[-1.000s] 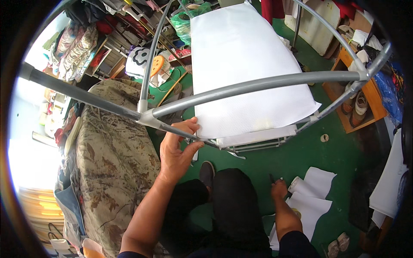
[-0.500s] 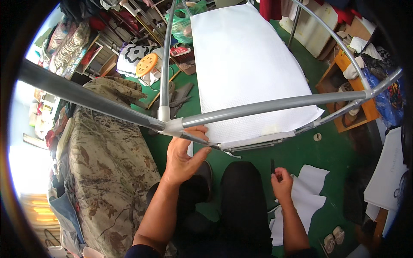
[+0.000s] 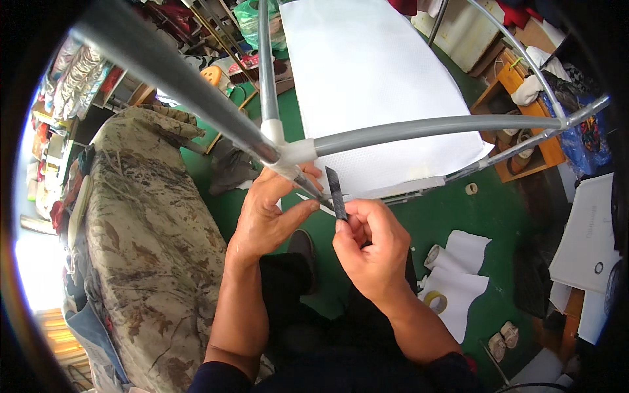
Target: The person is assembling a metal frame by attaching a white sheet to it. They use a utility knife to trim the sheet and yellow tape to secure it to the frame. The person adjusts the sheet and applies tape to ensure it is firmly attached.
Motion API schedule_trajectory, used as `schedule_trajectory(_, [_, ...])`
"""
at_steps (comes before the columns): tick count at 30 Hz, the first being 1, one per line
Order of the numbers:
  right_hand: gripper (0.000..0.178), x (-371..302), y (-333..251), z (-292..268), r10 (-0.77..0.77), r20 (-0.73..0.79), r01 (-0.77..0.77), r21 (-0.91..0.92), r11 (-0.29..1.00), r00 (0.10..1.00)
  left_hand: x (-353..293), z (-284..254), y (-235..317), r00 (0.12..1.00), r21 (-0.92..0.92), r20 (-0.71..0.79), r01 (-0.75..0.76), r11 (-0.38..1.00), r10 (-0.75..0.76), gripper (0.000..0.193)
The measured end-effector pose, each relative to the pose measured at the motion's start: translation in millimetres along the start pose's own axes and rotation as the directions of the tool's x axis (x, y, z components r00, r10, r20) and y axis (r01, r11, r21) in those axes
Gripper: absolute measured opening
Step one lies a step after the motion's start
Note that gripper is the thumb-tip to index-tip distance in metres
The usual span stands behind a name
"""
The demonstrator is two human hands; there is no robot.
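Note:
My right hand (image 3: 375, 252) pinches a narrow, dark, flat strip (image 3: 336, 194), held nearly upright. The strip may be a blade, but I cannot tell. Beside it, my left hand (image 3: 261, 213) curls round a grey metal tube (image 3: 312, 185) just below a white plastic joint (image 3: 296, 152); some of its fingertips are behind the tube. These belong to a grey tubular frame with a curved front bar (image 3: 432, 133). A large white sheet (image 3: 380, 72) stretches across the frame, its near edge fixed along the lower bar with pale tape (image 3: 413, 188). The strip's lower part is close to the sheet's near left corner.
A camouflage cloth (image 3: 151, 229) covers something bulky on the left. White offcuts (image 3: 468, 252) and a tape roll (image 3: 435, 301) lie on the green floor at right, with a smaller ring (image 3: 471, 188) farther off. A wooden shelf (image 3: 553, 147) with shoes stands at far right.
My right hand has come up and left from beside the floor offcuts, bringing the dark strip close to my left hand. My left hand keeps its place at the joint while the view has shifted.

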State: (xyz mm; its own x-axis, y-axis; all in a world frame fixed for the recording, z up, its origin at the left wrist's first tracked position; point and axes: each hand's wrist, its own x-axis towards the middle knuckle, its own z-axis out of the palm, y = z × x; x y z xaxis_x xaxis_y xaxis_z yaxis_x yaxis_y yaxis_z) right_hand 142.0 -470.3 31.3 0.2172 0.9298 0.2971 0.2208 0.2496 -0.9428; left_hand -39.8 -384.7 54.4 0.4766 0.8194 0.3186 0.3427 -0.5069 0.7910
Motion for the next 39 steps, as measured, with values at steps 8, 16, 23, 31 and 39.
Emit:
schedule_trajectory(8, [0.026,6.8,-5.7,8.7,-0.077,-0.020,0.074,-0.121,0.990,0.997,-0.6,1.5,-0.4,1.000,-0.011,-0.015,0.009,1.000,-0.009,0.027])
schedule_trajectory(16, [0.027,4.7,-3.8,10.3,-0.078,-0.028,0.074,-0.117,0.990,0.997,0.3,3.9,-1.7,0.999,-0.025,-0.030,0.028,0.999,-0.028,0.025])
schedule_trajectory(23, [0.029,2.9,-2.5,13.5,-0.132,-0.018,0.127,-0.182,0.975,0.991,-1.9,3.5,-4.5,0.999,-0.022,-0.036,0.020,1.000,-0.021,0.027])
schedule_trajectory(31, [0.030,1.4,-1.7,11.7,-0.198,0.017,0.196,-0.262,0.945,0.980,-0.2,6.5,-8.5,0.998,0.004,-0.059,-0.037,0.999,0.037,0.029])
schedule_trajectory(39, [0.028,-3.0,-1.3,13.4,-0.264,0.035,0.260,-0.332,0.907,0.964,-0.5,10.3,-8.5,0.993,-0.031,-0.100,-0.065,0.997,0.062,0.028])
